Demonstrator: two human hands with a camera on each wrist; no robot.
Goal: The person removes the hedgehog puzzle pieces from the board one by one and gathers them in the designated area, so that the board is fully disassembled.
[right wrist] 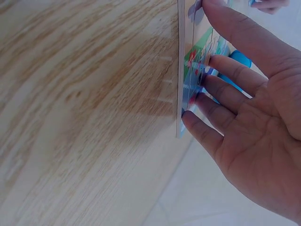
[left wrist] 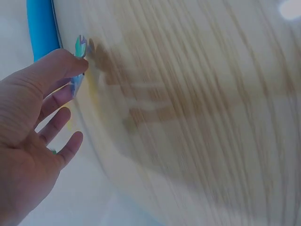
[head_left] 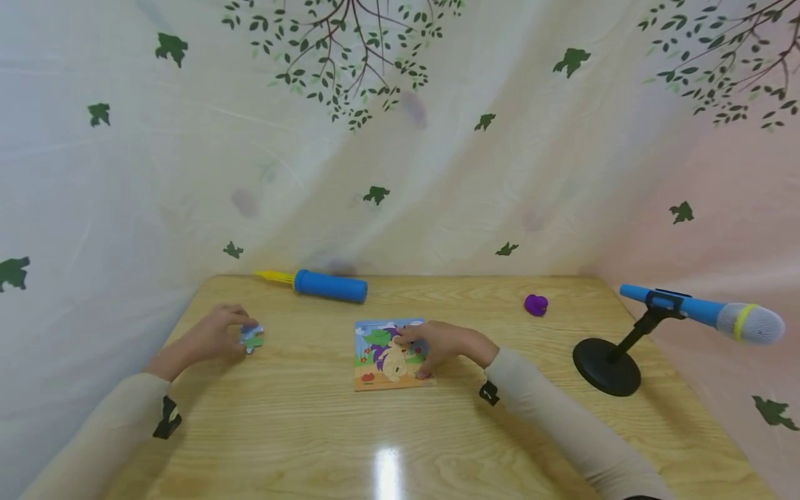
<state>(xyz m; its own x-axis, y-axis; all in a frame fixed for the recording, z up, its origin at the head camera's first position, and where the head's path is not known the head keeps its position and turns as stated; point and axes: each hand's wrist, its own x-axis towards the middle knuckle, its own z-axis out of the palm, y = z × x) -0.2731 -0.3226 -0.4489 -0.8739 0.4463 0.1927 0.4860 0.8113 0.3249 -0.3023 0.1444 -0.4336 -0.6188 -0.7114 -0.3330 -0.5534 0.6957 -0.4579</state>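
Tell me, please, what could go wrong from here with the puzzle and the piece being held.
The left hand pinches the puzzle piece between thumb and fingertips, so it might slip out and drop.

The right hand has its fingertips on the puzzle board; a sideways push could slide the board along the table or perhaps shift its pieces.

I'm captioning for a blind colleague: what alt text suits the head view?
A person's left hand pinches a puzzle piece while the right hand touches a picture puzzle on a wooden table. Behind lies a blue pump; at right, a small purple object and a blue microphone on a black stand.
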